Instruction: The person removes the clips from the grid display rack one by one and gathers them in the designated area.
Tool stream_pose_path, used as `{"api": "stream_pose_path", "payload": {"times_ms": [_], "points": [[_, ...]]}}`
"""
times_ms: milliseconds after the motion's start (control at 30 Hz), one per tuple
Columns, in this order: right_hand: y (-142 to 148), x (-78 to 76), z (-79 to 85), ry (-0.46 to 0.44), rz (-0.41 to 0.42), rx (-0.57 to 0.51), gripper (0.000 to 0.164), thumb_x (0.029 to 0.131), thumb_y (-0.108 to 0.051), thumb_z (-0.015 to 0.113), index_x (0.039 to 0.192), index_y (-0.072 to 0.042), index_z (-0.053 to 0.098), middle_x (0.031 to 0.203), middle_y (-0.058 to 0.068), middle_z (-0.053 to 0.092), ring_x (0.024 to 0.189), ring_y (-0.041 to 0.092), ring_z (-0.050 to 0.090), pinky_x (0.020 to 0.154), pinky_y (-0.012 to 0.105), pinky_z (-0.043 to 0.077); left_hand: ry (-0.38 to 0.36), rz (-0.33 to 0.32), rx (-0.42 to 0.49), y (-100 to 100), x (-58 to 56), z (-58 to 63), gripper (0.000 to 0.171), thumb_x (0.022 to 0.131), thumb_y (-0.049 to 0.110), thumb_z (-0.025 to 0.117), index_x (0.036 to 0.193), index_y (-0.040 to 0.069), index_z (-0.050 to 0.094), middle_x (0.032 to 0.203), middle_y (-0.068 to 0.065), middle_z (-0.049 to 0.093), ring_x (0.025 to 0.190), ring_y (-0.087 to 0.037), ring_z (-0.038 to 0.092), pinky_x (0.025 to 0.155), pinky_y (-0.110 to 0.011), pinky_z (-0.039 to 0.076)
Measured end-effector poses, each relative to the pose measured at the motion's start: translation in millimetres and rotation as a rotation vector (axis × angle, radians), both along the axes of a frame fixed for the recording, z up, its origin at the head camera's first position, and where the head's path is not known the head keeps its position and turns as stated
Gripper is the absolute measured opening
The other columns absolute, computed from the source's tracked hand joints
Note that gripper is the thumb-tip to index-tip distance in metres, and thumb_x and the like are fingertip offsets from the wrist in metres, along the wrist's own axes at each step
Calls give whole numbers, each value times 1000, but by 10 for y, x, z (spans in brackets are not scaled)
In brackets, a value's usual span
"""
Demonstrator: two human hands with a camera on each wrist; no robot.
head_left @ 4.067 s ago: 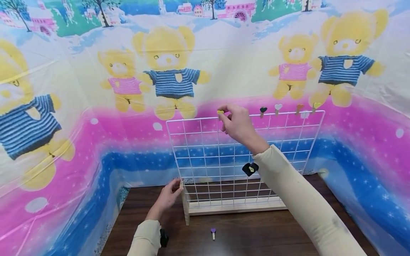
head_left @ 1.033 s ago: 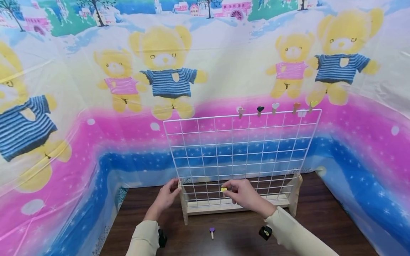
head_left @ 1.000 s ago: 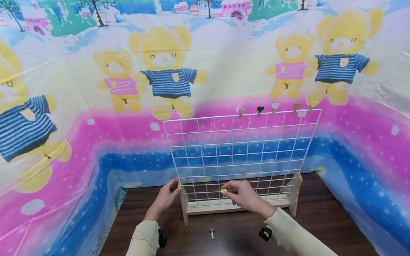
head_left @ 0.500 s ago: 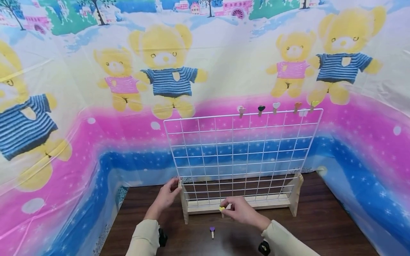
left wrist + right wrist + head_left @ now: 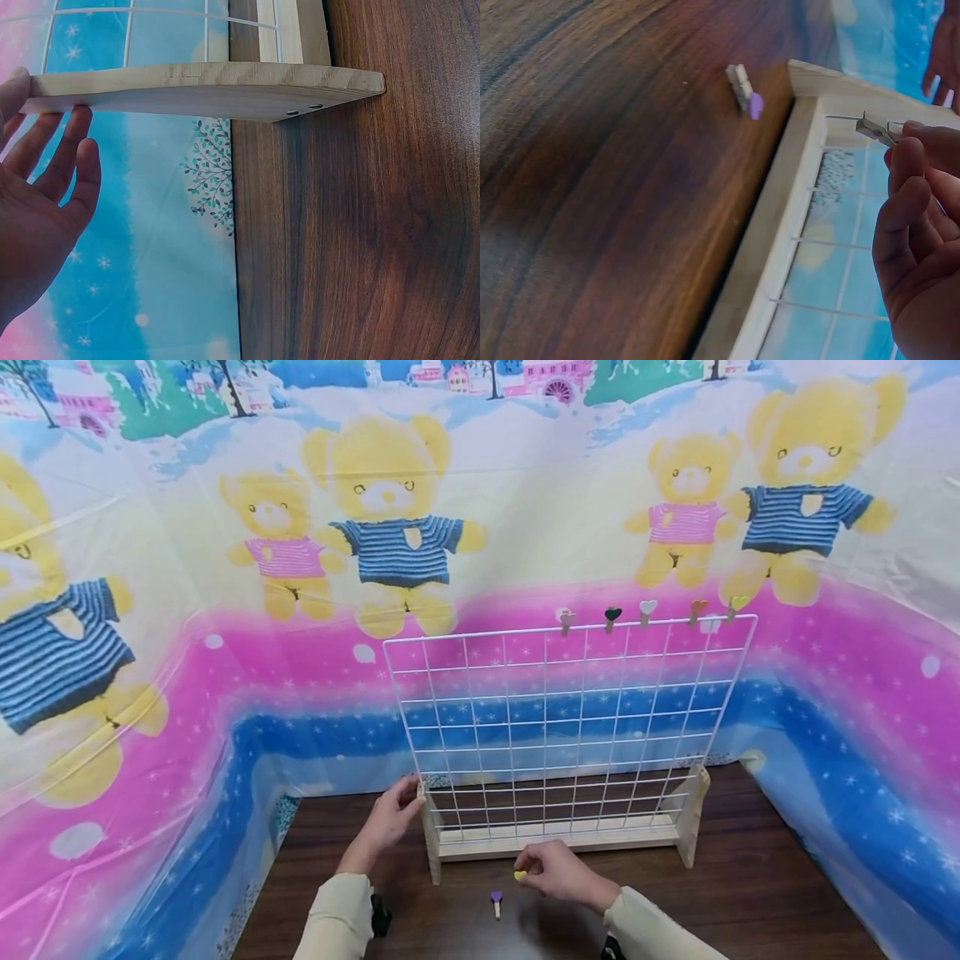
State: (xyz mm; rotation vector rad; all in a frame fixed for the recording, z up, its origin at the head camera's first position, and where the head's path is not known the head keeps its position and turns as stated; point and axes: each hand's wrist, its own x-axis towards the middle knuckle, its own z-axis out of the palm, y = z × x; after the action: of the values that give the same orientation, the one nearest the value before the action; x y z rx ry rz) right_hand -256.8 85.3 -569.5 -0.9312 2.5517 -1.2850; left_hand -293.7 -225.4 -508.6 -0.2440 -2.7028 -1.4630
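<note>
My right hand (image 5: 562, 875) pinches a small wooden clothespin with a yellow heart (image 5: 520, 876) between thumb and fingertips, low in front of the stand. In the right wrist view the bare wooden clothespin (image 5: 877, 129) sticks out past the fingertips. Just left of it, a clothespin with a purple heart (image 5: 497, 900) lies on the dark wooden table. My left hand (image 5: 386, 822) grips the upper end of the left wooden side of the grid stand (image 5: 432, 843). Its thumb is on one face and fingertips on the other, as the left wrist view shows along the wooden side panel (image 5: 180, 90).
The white wire grid (image 5: 577, 722) stands upright in its wooden base. Along its top right edge sit clothespins with pale, black (image 5: 612, 614), white (image 5: 648, 608), orange (image 5: 699, 607) and yellow hearts (image 5: 738, 603). A printed bear cloth (image 5: 525, 527) hangs behind the table (image 5: 757, 893).
My right hand has come down from the grid's top edge to just above the table, carrying the yellow-heart clothespin. A pale-heart clothespin shows on the top wire. My left hand keeps its grip.
</note>
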Motion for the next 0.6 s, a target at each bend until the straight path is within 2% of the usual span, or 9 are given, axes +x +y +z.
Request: {"api": "stream_pose_path", "payload": {"times_ms": [233,333,600], "points": [[-23,-26,-155,23,-10,84,10,79,-4,71,87,-10,70,73,-13,62,64,-2,55,58,19,47,-2,3,1,5,5,11,37,98,13,54,134,12,51,127,-12,55,113,-29,52,88,-46,47],[-36,-45,-224,29,-4,100,11,78,-3,72,85,-10,70,73,-11,63,65,-2,55,61,19,47,-4,2,3,7,9,17,36,98,14,53,134,13,51,126,-12,55,112,-29,53,87,-45,47],[-75,-42,-357,3,12,139,10,77,-4,74,84,-11,71,70,-13,61,63,-2,53,60,19,45,-3,4,-4,9,15,21,36,98,14,54,133,13,52,126,-12,55,111,-29,53,87,-45,47]]}}
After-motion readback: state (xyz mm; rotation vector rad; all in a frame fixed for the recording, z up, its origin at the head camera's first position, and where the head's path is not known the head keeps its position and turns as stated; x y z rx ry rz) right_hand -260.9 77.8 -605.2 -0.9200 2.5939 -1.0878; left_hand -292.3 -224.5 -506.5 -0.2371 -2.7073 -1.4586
